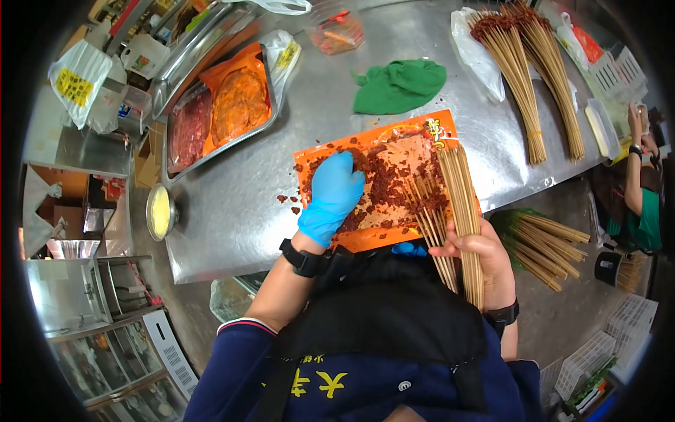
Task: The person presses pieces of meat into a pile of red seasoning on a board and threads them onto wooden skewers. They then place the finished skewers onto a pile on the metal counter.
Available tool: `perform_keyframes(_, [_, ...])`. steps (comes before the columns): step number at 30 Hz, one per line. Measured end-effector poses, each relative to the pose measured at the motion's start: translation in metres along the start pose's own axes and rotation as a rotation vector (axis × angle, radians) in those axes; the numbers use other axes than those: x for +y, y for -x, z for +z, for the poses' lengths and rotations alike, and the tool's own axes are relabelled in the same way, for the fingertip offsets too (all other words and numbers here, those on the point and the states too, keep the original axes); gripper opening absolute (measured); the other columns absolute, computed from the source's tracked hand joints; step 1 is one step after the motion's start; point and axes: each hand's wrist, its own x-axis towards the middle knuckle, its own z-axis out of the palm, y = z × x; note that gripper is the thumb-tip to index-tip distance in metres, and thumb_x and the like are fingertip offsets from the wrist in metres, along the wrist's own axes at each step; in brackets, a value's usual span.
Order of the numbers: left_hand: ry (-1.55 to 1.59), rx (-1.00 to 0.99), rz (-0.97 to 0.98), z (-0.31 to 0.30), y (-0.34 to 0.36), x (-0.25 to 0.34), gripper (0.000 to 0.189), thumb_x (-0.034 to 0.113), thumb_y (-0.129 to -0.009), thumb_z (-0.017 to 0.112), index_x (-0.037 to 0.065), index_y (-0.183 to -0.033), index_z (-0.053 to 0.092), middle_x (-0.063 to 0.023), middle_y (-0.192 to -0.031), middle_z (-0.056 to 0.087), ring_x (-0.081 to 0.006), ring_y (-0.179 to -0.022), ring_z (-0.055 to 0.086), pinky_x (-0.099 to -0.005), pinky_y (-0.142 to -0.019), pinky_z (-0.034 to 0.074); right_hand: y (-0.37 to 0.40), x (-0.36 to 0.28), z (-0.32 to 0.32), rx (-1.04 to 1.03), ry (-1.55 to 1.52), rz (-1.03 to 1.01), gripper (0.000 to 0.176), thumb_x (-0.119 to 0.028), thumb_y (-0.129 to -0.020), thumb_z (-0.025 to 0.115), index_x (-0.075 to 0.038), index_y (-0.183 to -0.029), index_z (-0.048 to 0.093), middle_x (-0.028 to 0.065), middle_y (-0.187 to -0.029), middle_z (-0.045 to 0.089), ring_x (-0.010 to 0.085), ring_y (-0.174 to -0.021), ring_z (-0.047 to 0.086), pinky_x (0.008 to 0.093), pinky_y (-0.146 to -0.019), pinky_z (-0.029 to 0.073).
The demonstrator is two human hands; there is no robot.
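An orange plastic bag (383, 241) lies flat on the steel table, strewn with dark red, seasoned-looking meat pieces (383, 169). My left hand (334, 186), in a blue glove, is closed over the left part of the bag, with dark red meat at its fingers; its fingertips are partly hidden. Bare of any glove, my right hand (485, 257) grips a thick bundle of bamboo skewers (460, 211) at the bag's right edge. Beside that bundle, several loaded skewers (437, 235) rest with their meat ends on the bag and their bare ends toward me.
Behind the bag lies a green cloth (399, 86). A metal tray (273, 116) of meat stands at left, near a bowl (161, 212) with yellow contents. Finished skewer bundles (517, 91) lie at back right. More skewers (548, 243) stand below the table edge. Another person's arm (635, 165) shows far right.
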Motion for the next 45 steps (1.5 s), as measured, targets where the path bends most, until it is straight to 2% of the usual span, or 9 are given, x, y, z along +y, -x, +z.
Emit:
perform_keyframes(2, [-0.092, 0.125, 0.113, 0.004, -0.009, 0.01, 0.013, 0.009, -0.068, 0.058, 0.0, -0.076, 0.053, -0.0197, -0.077, 0.055, -0.0388, -0.076, 0.054, -0.0466, -0.067, 0.044, -0.001, -0.002, 0.002, -0.015, 0.033, 0.005, 0.032, -0.005, -0.065, 0.056, 0.004, -0.095, 0.051, 0.0046, -0.072, 0.053, 0.0163, -0.062, 0.061, 0.0401, -0.077, 0.053])
perform_keyframes(12, [-0.342, -0.039, 0.199, 0.029, -0.028, 0.034, 0.019, 0.014, -0.068, 0.062, 0.002, -0.082, 0.058, -0.0161, -0.081, 0.059, -0.0346, -0.079, 0.059, -0.0433, -0.07, 0.048, -0.001, 0.001, 0.008, 0.032, 0.064, 0.02, 0.029, -0.002, -0.064, 0.054, 0.003, -0.093, 0.053, 0.0043, -0.068, 0.053, 0.014, -0.059, 0.057, 0.041, -0.074, 0.054])
perform_keyframes(13, [-0.343, -0.036, 0.2, 0.025, -0.027, 0.036, 0.019, 0.014, -0.068, 0.062, 0.002, -0.082, 0.058, -0.0161, -0.081, 0.059, -0.0346, -0.079, 0.059, -0.0433, -0.07, 0.048, -0.002, 0.003, 0.004, 0.003, 0.052, 0.025, 0.035, -0.003, -0.066, 0.055, 0.002, -0.101, 0.051, 0.0045, -0.08, 0.053, 0.0147, -0.064, 0.059, 0.0387, -0.074, 0.054])
perform_keyframes(16, [-0.187, -0.065, 0.023, 0.009, -0.025, 0.027, 0.021, 0.018, -0.069, 0.061, 0.003, -0.084, 0.06, -0.0188, -0.088, 0.06, -0.0346, -0.081, 0.059, -0.0409, -0.069, 0.049, 0.0, 0.004, -0.003, -0.044, 0.054, 0.021, 0.041, -0.004, -0.068, 0.057, 0.001, -0.108, 0.049, 0.0058, -0.093, 0.054, 0.0155, -0.07, 0.061, 0.0358, -0.073, 0.054])
perform_keyframes(19, [0.768, -0.078, -0.037, -0.01, -0.018, -0.002, 0.024, 0.007, -0.073, 0.054, 0.0, -0.095, 0.058, -0.0101, -0.09, 0.063, -0.0227, -0.075, 0.06, -0.0311, -0.065, 0.047, -0.001, 0.007, -0.006, -0.111, 0.057, 0.034, 0.037, -0.004, -0.069, 0.058, 0.002, -0.105, 0.051, 0.0085, -0.096, 0.055, 0.0157, -0.071, 0.061, 0.0335, -0.072, 0.054])
perform_keyframes(22, [1.294, -0.098, -0.18, -0.028, 0.007, 0.002, 0.028, 0.003, -0.077, 0.048, -0.001, -0.104, 0.055, -0.0058, -0.091, 0.061, -0.0165, -0.077, 0.059, -0.0282, -0.066, 0.047, -0.001, 0.001, 0.007, -0.053, 0.208, 0.089, 0.033, -0.005, -0.071, 0.06, 0.002, -0.102, 0.052, 0.0097, -0.096, 0.056, 0.0155, -0.072, 0.061, 0.032, -0.072, 0.054])
perform_keyframes(25, [1.546, -0.214, -0.233, -0.026, 0.021, 0.002, 0.032, 0.0, -0.083, 0.045, -0.002, -0.115, 0.049, -0.0103, -0.106, 0.059, -0.0208, -0.089, 0.06, -0.0302, -0.075, 0.049, -0.002, 0.001, 0.022, -0.056, 0.248, 0.102, 0.032, -0.005, -0.072, 0.06, 0.003, -0.102, 0.053, 0.0094, -0.094, 0.058, 0.0143, -0.071, 0.061, 0.0296, -0.07, 0.054])
perform_keyframes(34, [1.645, -0.348, -0.242, -0.009, 0.039, 0.018, 0.033, 0.01, -0.088, 0.046, 0.002, -0.119, 0.047, -0.0089, -0.11, 0.058, -0.0207, -0.095, 0.059, -0.0341, -0.078, 0.05, 0.001, 0.003, 0.038, -0.055, 0.255, 0.081, 0.034, -0.003, -0.07, 0.058, 0.005, -0.102, 0.055, 0.0062, -0.083, 0.056, 0.0117, -0.066, 0.058, 0.0258, -0.06, 0.051])
perform_keyframes(45, [1.65, -0.171, -0.284, -0.008, 0.035, 0.021, 0.024, 0.009, -0.088, 0.044, 0.0, -0.111, 0.049, -0.008, -0.099, 0.06, -0.0171, -0.084, 0.062, -0.0294, -0.069, 0.052, -0.005, 0.004, 0.034, -0.128, 0.325, 0.136, 0.023, -0.004, -0.069, 0.058, 0.002, -0.091, 0.055, 0.0042, -0.071, 0.055, 0.0104, -0.059, 0.056, 0.0233, -0.051, 0.048])
